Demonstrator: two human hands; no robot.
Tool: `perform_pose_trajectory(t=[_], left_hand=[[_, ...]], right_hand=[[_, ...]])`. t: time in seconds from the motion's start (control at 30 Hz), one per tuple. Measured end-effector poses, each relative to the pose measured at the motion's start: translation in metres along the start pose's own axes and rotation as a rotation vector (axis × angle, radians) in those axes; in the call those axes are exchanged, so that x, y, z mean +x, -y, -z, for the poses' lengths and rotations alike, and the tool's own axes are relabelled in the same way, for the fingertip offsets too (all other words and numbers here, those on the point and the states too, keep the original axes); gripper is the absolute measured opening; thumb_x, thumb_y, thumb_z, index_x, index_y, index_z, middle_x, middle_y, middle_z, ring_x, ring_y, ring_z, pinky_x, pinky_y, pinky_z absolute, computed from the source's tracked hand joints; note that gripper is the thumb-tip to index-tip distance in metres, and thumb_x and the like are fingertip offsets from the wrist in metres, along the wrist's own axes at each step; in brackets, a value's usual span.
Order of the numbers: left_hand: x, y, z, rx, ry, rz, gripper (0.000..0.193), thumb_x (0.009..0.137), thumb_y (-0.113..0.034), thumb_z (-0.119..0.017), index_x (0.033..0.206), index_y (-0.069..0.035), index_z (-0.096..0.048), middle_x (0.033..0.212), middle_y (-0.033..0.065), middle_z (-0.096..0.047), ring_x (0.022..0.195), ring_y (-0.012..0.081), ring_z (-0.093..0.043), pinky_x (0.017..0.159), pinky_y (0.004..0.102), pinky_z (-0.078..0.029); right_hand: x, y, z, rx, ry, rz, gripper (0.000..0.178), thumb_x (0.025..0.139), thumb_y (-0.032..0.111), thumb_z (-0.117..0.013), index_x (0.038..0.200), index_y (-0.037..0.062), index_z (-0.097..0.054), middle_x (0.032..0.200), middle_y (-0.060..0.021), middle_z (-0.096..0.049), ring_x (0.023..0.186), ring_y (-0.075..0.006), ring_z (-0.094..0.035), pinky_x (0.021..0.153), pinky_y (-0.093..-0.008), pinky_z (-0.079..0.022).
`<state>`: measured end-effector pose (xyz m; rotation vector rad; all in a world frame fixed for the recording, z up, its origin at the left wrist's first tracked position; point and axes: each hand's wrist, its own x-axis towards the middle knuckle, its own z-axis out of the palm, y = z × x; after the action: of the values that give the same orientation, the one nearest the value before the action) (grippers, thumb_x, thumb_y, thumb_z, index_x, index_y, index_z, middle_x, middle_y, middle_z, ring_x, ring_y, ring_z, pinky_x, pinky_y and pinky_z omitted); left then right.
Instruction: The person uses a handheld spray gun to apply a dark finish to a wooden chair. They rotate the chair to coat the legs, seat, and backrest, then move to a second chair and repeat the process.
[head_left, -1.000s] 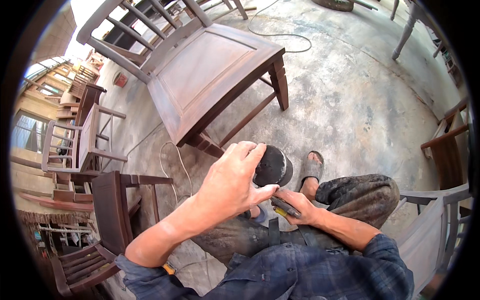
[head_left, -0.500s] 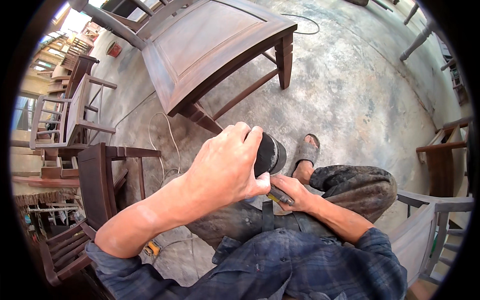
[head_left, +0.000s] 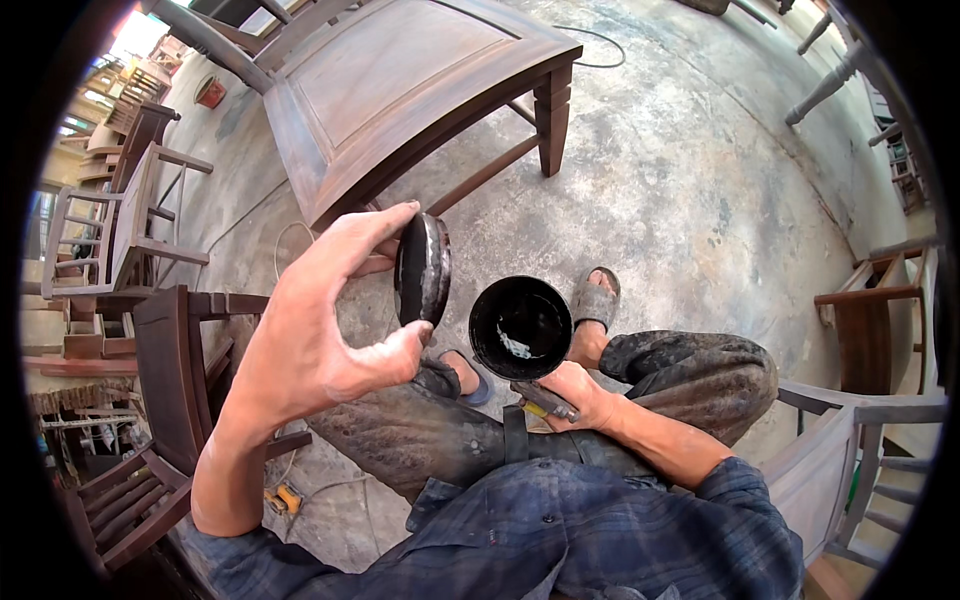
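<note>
My left hand (head_left: 305,320) pinches a round black lid (head_left: 436,268) by its rim, thumb below and fingers above. The lid stands on edge, apart from the cup. To its right, an open black cup (head_left: 486,350) shows its dark inside with a pale shine near the bottom. The cup sits on a grey and yellow tool (head_left: 545,401) that looks like a spray gun. My right hand (head_left: 590,396) is wrapped round the gun's body close to my lap; part of the gun is hidden by the fingers.
A brown wooden chair (head_left: 400,80) stands just ahead. More chairs are at the left (head_left: 170,370) and a greyish one at the right (head_left: 820,470). An orange power tool (head_left: 289,498) with a cord lies on the floor. A red bucket (head_left: 210,92) stands farther off.
The lid has come off the cup and moved left with my left hand. The cup's mouth is now uncovered and turned up toward me. My right hand has hardly moved.
</note>
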<state>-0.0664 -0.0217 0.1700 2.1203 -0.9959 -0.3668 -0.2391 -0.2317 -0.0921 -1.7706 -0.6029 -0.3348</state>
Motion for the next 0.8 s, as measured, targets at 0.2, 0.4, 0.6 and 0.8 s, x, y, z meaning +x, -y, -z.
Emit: perform_pose_trajectory(t=[0.2,0.4,0.6,0.8], left_hand=[[-0.003,-0.012,-0.026,0.296,0.055,-0.223,0.075,0.071,-0.015,-0.082,0.137,0.008,-0.054,0.127,0.0246,-0.060,0.117,0.0395,-0.060,0.104,0.0437,-0.049],[0.007,-0.004,-0.061,0.390,0.079,-0.285,0.072,0.073,-0.020,-0.082,0.132,0.009,-0.055,0.122,0.0242,-0.058,0.112,0.0392,-0.058,0.100,0.0453,-0.048],[0.010,-0.007,-0.076,0.417,0.057,-0.268,0.071,0.073,-0.022,-0.084,0.134,0.003,-0.058,0.122,0.0241,-0.058,0.111,0.0410,-0.059,0.099,0.0479,-0.050],[-0.011,0.010,-0.073,0.344,-0.011,-0.226,0.071,0.075,-0.024,-0.083,0.136,0.001,-0.056,0.128,0.0251,-0.056,0.118,0.0427,-0.058,0.101,0.0500,-0.048]], right_hand=[[0.005,0.004,0.000,-0.001,0.014,-0.021,0.051,0.074,-0.001,-0.074,0.123,-0.0047,-0.060,0.102,-0.0199,-0.068,0.087,-0.0390,-0.069,0.074,-0.0428,-0.055],[0.010,0.005,0.002,0.033,0.018,-0.034,0.059,0.075,0.000,-0.068,0.131,-0.0071,-0.052,0.105,-0.0247,-0.063,0.090,-0.0439,-0.066,0.077,-0.0448,-0.055],[-0.006,-0.005,0.009,0.009,0.077,-0.092,0.076,0.073,0.003,-0.069,0.146,-0.0044,-0.047,0.112,-0.0241,-0.063,0.099,-0.0443,-0.066,0.084,-0.0469,-0.056],[-0.008,-0.013,-0.001,-0.014,0.134,-0.124,0.062,0.074,0.000,-0.069,0.134,-0.0043,-0.055,0.111,-0.0243,-0.065,0.098,-0.0450,-0.067,0.084,-0.0451,-0.056]])
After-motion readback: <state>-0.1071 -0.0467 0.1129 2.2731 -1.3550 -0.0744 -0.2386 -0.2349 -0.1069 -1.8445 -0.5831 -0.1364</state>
